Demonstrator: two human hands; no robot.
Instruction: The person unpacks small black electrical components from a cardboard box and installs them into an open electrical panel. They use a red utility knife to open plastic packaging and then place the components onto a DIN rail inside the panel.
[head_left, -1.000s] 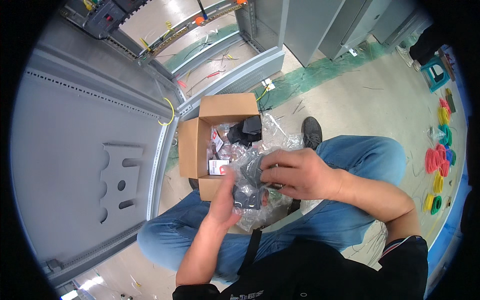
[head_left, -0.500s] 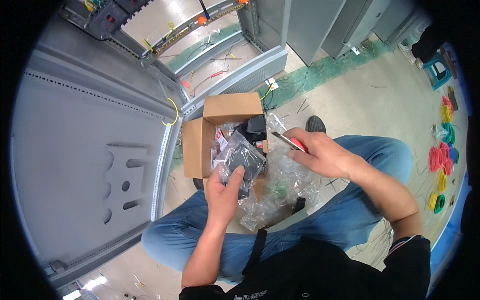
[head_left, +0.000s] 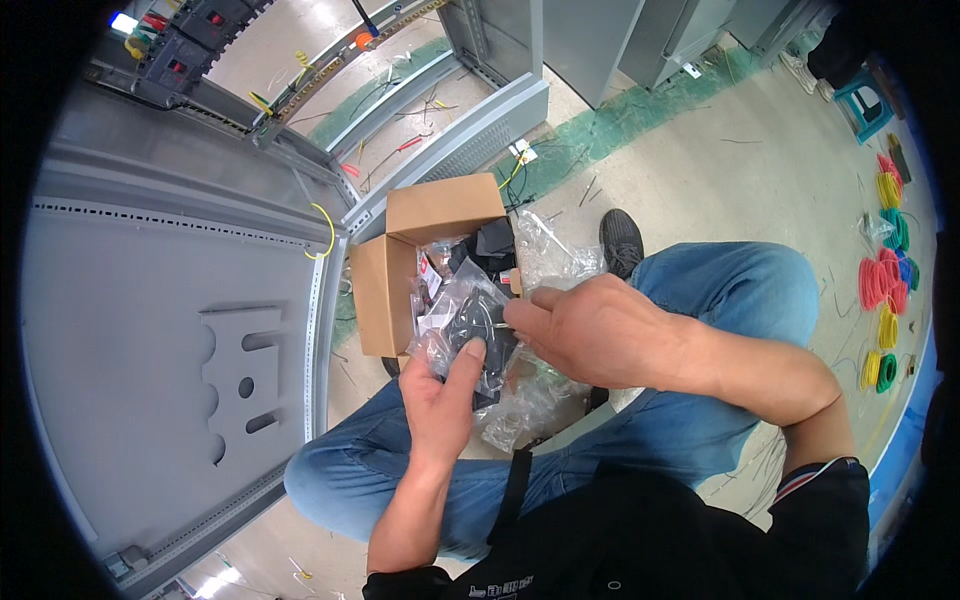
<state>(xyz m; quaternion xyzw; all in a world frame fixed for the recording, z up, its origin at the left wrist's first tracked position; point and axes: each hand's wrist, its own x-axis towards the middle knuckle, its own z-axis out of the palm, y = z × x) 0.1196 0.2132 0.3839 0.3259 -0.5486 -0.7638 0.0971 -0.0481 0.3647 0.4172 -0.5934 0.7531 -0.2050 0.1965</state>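
Note:
My left hand [head_left: 440, 390] grips a clear plastic bag [head_left: 478, 318] with dark flat parts inside, its thumb pressed on top. The bag is above the near part of an open cardboard box [head_left: 445, 207]. My right hand [head_left: 590, 330] is closed round a utility knife, whose red handle is hidden behind the fingers now; a sliver of its blade seems to show at the bag's right side. More dark pieces and small packets lie in the box. Crumpled clear plastic wrap [head_left: 530, 410] is heaped beside it, partly under my right hand.
Left of me stands a grey metal cabinet panel [head_left: 130, 330] with cut-outs, its frame close to the box. A red-handled screwdriver [head_left: 408, 144] lies on the floor beyond. Coloured wire coils [head_left: 880, 280] lie far right, near a teal stool [head_left: 862, 105]. A person's leg shows there.
My right hand has moved left and down to the bag with the utility knife, turning so its back covers the handle. The left hand keeps its hold. The view has shifted slightly.

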